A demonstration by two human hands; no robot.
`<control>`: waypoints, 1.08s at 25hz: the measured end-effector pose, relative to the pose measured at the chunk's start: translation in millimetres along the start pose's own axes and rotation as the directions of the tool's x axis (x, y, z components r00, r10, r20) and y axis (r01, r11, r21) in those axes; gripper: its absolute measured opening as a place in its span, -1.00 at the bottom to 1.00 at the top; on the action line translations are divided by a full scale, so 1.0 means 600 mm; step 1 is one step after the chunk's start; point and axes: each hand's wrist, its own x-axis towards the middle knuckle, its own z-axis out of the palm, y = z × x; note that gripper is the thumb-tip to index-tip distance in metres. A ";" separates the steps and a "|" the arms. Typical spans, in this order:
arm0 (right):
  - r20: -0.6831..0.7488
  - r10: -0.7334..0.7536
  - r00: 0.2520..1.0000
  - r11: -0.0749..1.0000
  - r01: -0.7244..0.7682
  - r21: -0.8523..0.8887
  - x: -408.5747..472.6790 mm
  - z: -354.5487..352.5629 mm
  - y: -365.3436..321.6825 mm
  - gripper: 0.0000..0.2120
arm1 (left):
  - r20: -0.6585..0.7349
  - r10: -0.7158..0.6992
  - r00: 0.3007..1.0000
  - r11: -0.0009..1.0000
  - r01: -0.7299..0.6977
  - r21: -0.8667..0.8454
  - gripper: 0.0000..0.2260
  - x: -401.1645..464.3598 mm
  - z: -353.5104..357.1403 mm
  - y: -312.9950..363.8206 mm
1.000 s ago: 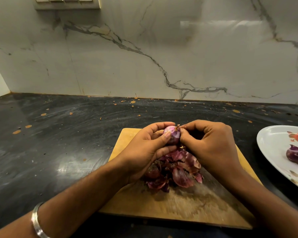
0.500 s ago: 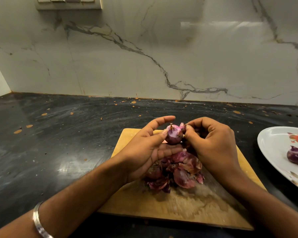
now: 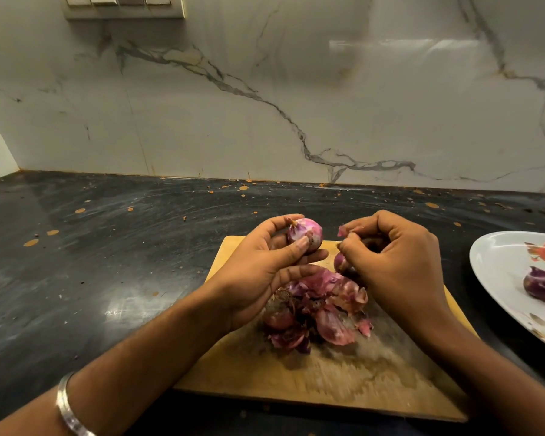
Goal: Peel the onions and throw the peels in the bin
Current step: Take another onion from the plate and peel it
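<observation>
Parting now: right hand (image 3: pixel 390 262) off onion (image 3: pixel 306 236).

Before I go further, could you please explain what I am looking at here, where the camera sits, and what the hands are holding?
There is no machine here: these are a person's two bare hands, filmed by a wide-angle camera worn on the head, looking forward and down. The left hand holds a partly peeled onion. The right hand pinches a small bit of peel. Below them a wooden board lies on a dark counter, with a heap of peels on it. At the right edge, a white plate carries another onion. No bin shows.
</observation>
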 end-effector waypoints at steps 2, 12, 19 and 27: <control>0.019 -0.010 1.000 1.000 0.010 -0.003 -0.001 -0.001 -0.003 -0.89 | -0.017 0.001 1.000 1.000 0.000 0.021 -0.58 0.002 -0.002 -0.003; 0.117 -0.124 0.985 0.991 0.129 -0.043 -0.004 0.000 -0.004 -0.92 | -0.021 0.015 1.000 0.994 -0.013 0.106 -0.58 0.002 -0.004 -0.004; 0.121 -0.084 0.989 0.996 0.080 0.037 -0.002 0.005 -0.001 -0.83 | -0.005 0.022 1.000 0.990 -0.021 0.138 -0.59 0.000 -0.002 -0.008; 0.132 -0.041 0.990 0.994 0.028 0.105 0.000 0.008 0.002 -0.91 | -0.035 0.035 0.999 0.974 -0.027 0.223 -0.58 0.003 -0.009 -0.014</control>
